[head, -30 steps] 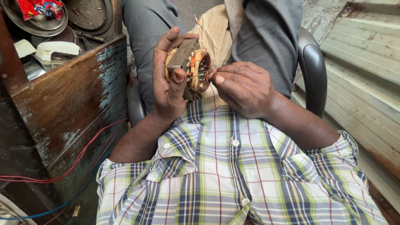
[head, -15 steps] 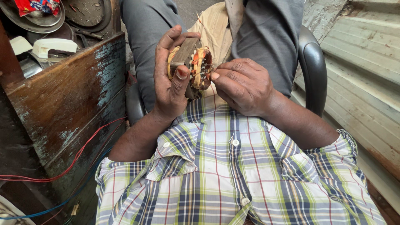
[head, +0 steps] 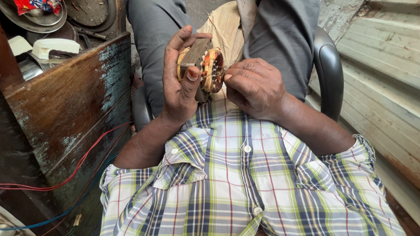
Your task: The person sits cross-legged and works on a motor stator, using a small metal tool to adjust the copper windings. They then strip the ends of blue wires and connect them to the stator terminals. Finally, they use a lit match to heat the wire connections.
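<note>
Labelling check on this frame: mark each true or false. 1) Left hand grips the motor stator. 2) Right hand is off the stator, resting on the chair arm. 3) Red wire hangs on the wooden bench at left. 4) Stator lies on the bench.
1) True: the left hand wraps the motor stator.
2) False: the right hand has its fingertips at the stator's windings.
3) True: a red wire hangs on the wooden bench.
4) False: it is held above the lap.

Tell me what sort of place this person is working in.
Probably a small electrical repair workshop. The left hand grips a round motor stator with copper windings, loose red and blue wires trail down a worn wooden counter, and grimy metal pans sit behind it.
</note>
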